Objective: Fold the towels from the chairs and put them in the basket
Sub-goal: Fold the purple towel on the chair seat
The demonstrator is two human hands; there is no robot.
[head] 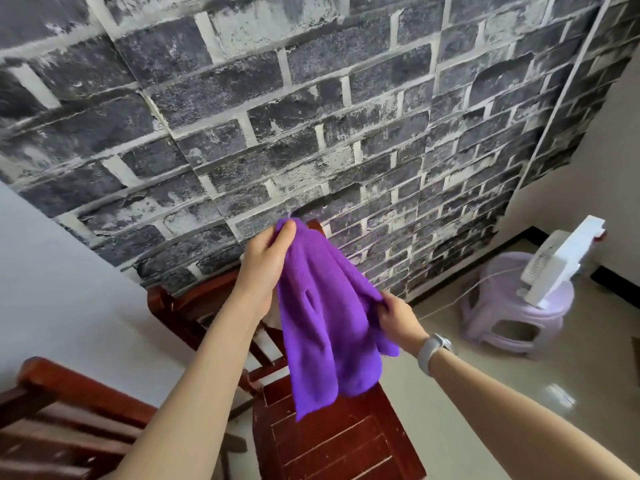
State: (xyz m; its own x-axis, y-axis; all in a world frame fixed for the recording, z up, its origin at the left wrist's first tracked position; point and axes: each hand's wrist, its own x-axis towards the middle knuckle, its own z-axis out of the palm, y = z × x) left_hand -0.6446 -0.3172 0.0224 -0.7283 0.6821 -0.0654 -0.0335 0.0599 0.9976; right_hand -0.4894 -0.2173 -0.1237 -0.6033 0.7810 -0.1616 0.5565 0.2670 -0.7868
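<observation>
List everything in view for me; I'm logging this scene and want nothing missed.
towel: one, purple, held up above the nearer chair seat
chairs: two, dark red wood, one below the towel, one at lower left
stool: one, pale lilac plastic, on the floor at right
fan: one, white, on the stool
wall: grey brick pattern, behind
watch: one, light strap, right wrist
left hand: grip on the towel's top corner
right hand: grip on the towel's side edge
</observation>
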